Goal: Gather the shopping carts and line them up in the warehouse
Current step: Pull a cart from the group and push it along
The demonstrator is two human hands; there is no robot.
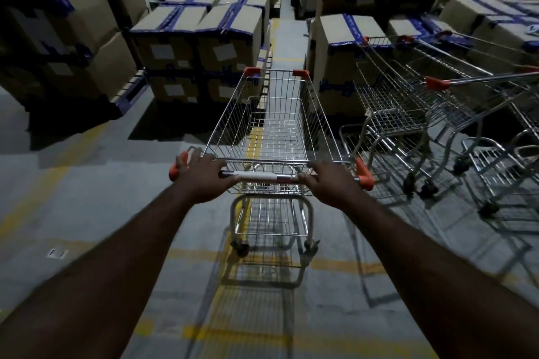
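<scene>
Gripping the handle bar (pixel 259 176) of a wire shopping cart (pixel 275 84), our left hand (pixel 204 176) curls over the bar just inside its orange left end cap (pixel 176 167), and our right hand (pixel 329 183) wraps the bar near the orange right end cap (pixel 364 175). Both hands are closed on the bar, arms stretched forward. The cart stands on the grey concrete floor (pixel 87 183) directly ahead of us, its length lying along a worn yellow floor line (pixel 218 297) that leads toward an aisle between stacked goods. To the right, just beside our cart, a group of similar carts (pixel 393 102) with orange corner pieces stands at an angle, apparently nested into one another; we cannot tell how many. Ahead on the left, cardboard boxes (pixel 201 37) sealed with blue tape sit stacked on a pallet (pixel 129 93). Further taped boxes (pixel 338 46) rise ahead on the right, behind the parked carts. Lighting is dim.
</scene>
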